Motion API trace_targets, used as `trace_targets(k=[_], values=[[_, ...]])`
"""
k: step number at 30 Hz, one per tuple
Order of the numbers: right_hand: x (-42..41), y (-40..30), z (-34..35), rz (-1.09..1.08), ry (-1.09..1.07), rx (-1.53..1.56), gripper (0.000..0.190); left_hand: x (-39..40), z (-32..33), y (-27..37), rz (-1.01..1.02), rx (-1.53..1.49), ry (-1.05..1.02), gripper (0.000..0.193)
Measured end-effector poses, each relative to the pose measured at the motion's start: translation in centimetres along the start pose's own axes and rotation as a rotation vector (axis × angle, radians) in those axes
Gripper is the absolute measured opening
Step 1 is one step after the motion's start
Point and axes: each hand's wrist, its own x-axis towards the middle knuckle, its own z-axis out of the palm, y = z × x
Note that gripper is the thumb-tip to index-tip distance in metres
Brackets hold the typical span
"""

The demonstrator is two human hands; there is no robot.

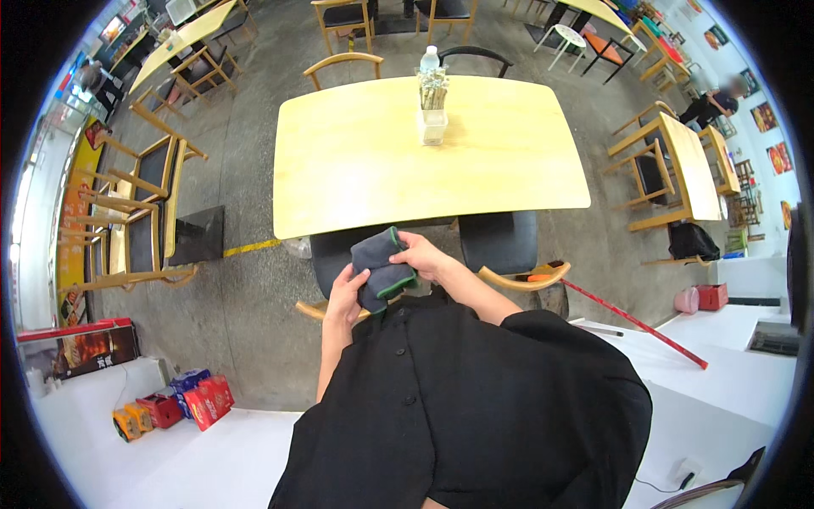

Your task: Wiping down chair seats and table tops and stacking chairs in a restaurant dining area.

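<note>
Both my hands hold a folded dark grey cloth (375, 264) with green edging, close in front of my body. My left hand (345, 294) grips its lower left side, thumb on top. At the upper right side, my right hand (418, 254) pinches it between thumb and fingers. Just beyond the cloth is a light wooden table (356, 159). On the table's far half stands a clear plastic holder (433, 126) full of thin wrapped sticks. A plastic bottle (430, 58) with a white cap rises behind it.
Black-seated chairs (498, 242) are tucked under the near table edge. More chairs (152, 172) stand at a table on the left. A red pole (636, 324) leans at the right. Drink cartons (210, 402) lie at lower left. One person (712, 105) is far right, another (98, 86) far left.
</note>
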Motion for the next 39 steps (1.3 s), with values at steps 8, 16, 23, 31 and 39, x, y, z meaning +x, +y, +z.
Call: trace_targets(k=[8,16,23,31,39], values=[[1.1,-3.0,3.9,0.017,0.169,0.129,0.047,-2.5,-3.6,3.0,-0.121,-0.260,-0.291,0.063],[-0.7,-4.0,7.9,-0.447,-0.305,-0.625,0.049,-2.8,-6.5,3.6,-0.086,-0.517,-0.249,0.059],[-1.2,-2.3,9.4,-0.276,-0.180,-0.296,0.072,-1.4,-8.1,3.1,0.130,-0.245,-0.071,0.048],[0.0,-0.6,10.7,-0.074,-0.218,-0.520,0.086,-3.5,-7.6,4.2,0.149,-0.008,-0.119,0.063],[4.3,0.8,9.9,-0.011,-0.162,-0.829,0.065,-2.4,-9.6,0.2,0.141,-0.196,0.142,0.041]])
